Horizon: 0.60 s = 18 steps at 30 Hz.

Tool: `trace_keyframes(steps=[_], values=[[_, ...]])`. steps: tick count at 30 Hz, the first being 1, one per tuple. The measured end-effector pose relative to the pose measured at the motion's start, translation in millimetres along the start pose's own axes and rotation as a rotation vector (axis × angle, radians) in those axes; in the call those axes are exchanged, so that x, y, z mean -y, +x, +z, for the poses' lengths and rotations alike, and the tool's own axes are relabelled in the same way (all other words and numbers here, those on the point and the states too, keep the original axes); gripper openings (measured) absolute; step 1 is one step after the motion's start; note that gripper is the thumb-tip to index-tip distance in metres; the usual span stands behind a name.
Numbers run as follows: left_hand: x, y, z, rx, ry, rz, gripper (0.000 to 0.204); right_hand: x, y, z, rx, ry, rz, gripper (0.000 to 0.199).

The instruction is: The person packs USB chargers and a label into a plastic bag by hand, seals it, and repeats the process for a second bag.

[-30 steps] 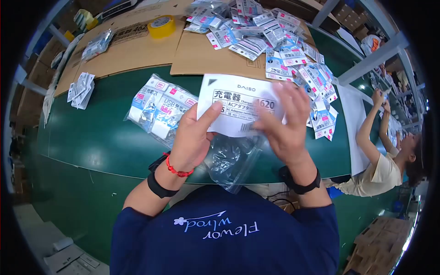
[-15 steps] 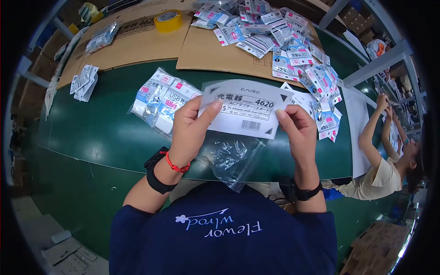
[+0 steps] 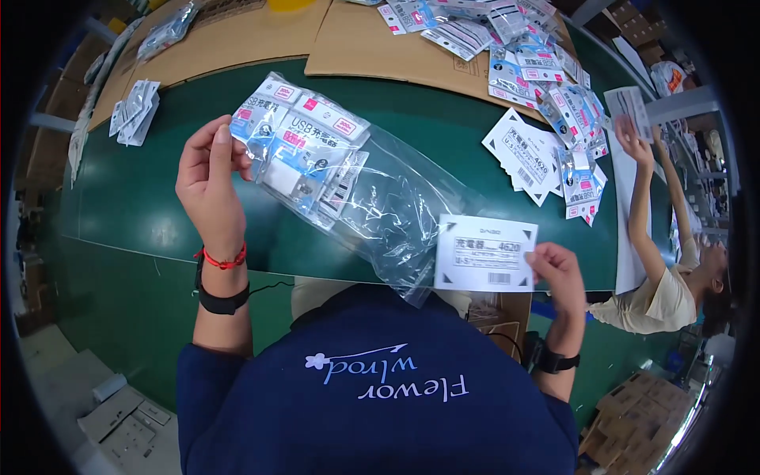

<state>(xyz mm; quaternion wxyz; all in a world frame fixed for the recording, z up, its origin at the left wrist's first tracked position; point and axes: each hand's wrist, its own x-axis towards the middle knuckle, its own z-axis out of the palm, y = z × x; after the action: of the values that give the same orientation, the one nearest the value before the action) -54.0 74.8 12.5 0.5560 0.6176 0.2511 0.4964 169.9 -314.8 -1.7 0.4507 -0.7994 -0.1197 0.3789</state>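
Observation:
A clear plastic bag (image 3: 388, 202) lies slantwise on the green table, its loose end reaching the near edge. Inside its far left part sit several small white, blue and pink retail packs (image 3: 305, 150). My left hand (image 3: 212, 180) is at that filled end, thumb and curled fingers closed on the bag's left edge. In my right hand (image 3: 559, 273), pinched by its right edge, is a white printed label sheet (image 3: 484, 253). The sheet is held flat at the table's near edge, beside the bag's loose end.
More label sheets (image 3: 524, 157) lie right of the bag, against a heap of retail packs (image 3: 522, 55) on cardboard (image 3: 380, 67). A small stack of packs (image 3: 136, 112) is at left, with another filled bag (image 3: 168, 32) behind. At right a person (image 3: 653, 293) holds up a pack.
My left hand has let go of the label sheet and moved left to the bag's filled end. My right hand has carried the sheet down and right.

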Motion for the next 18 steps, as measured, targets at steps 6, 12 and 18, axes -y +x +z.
trace_keyframes(steps=[6,12,18], values=[[7,-1,-6,-0.035,-0.002,0.005,0.018,11,32,91,0.066,0.322,-0.054,0.011],[12,-9,-27,-0.060,0.045,-0.013,0.017,32,70,127,0.230,0.439,-0.149,0.010],[25,-19,-47,-0.109,0.128,-0.059,0.017,59,77,177,0.212,0.697,-0.093,0.012]])
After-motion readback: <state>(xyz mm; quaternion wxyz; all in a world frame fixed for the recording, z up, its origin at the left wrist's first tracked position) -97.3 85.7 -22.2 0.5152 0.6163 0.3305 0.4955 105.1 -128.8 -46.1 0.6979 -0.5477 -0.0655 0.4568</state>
